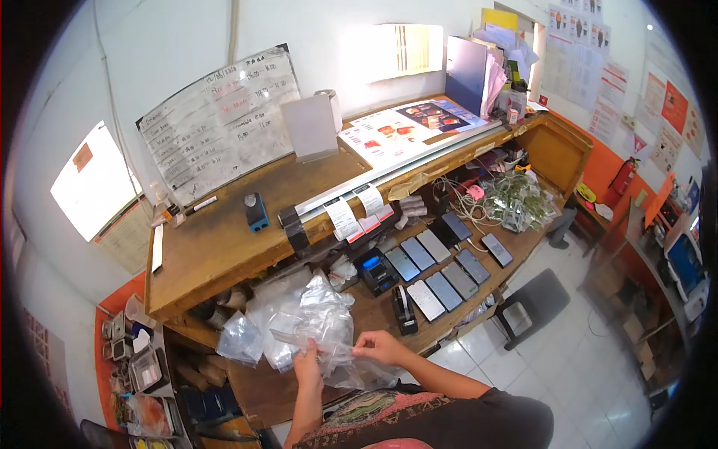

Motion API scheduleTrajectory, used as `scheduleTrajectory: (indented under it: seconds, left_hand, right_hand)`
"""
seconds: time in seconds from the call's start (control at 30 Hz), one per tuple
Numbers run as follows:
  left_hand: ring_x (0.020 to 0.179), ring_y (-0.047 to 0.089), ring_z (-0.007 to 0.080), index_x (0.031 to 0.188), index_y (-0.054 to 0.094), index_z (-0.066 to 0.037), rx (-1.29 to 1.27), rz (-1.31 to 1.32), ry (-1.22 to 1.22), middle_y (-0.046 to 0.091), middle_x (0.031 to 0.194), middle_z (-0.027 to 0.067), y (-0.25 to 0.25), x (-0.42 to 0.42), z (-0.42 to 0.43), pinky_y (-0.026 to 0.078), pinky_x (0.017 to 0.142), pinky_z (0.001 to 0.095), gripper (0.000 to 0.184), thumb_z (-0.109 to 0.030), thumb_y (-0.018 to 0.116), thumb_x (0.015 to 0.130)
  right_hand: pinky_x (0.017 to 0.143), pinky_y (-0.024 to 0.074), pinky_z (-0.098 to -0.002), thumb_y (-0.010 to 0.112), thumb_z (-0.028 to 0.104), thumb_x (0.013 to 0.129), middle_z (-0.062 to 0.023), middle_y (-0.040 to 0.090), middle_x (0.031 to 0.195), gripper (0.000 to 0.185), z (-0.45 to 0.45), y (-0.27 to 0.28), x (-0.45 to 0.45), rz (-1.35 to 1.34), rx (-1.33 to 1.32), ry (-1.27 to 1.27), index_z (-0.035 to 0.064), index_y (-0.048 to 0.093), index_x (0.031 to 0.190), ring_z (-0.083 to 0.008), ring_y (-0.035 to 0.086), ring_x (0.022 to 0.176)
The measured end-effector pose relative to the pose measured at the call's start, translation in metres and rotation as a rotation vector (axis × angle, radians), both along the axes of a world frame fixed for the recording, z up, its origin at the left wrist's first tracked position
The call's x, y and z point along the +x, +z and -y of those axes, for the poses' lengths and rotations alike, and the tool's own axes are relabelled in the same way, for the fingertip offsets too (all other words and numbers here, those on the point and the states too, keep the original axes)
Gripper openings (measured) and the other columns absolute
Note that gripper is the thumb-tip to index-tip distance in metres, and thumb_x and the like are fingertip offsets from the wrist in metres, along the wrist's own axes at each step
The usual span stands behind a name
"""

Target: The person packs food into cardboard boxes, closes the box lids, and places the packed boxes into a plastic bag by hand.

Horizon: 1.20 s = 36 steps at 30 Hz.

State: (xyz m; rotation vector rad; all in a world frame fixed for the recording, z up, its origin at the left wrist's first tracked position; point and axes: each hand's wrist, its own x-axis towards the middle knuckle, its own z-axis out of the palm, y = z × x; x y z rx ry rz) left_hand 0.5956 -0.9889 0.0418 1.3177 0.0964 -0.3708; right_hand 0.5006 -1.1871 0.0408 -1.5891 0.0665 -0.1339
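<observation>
My left hand (308,362) is closed on a clear plastic bag (338,367) at the near edge of the lower desk. To its right, my right hand (375,347) pinches the same bag, and the film stretches between the two hands. Just beyond them a loose heap of clear plastic bags (303,307) covers the left part of the desk. A black tape dispenser (404,310) stands to the right of my right hand. Behind it sits a small black printer (377,271) with a blue-lit top.
Several phones (443,290) lie in rows on the right of the desk. Farther right are a tangle of white cables (470,200) and a pile of green plant-like bundles (517,200). A raised wooden shelf (217,239) overhangs the back. A dark chair (535,307) stands right of the desk.
</observation>
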Motion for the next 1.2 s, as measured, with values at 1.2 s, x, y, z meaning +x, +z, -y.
scheduleTrajectory:
  seconds: [1.2]
  left_hand:
    - [0.07, 0.056, 0.0085, 0.125, 0.056, -0.003, 0.284, -0.089, -0.568, 0.063, 0.096, 0.0044, 0.013, -0.029, 0.005, 0.046, 0.053, 0.0234, 0.044, -0.038, 0.054, 0.1]
  right_hand:
    - [0.082, 0.0488, -0.0295, 0.076, 0.009, 0.073, -0.0066, 0.06, 0.104, 0.046, -0.031, 0.009, 0.0, 0.156, -0.221, -0.211, 0.0056, 0.066, 0.117, -0.0175, 0.059, 0.093]
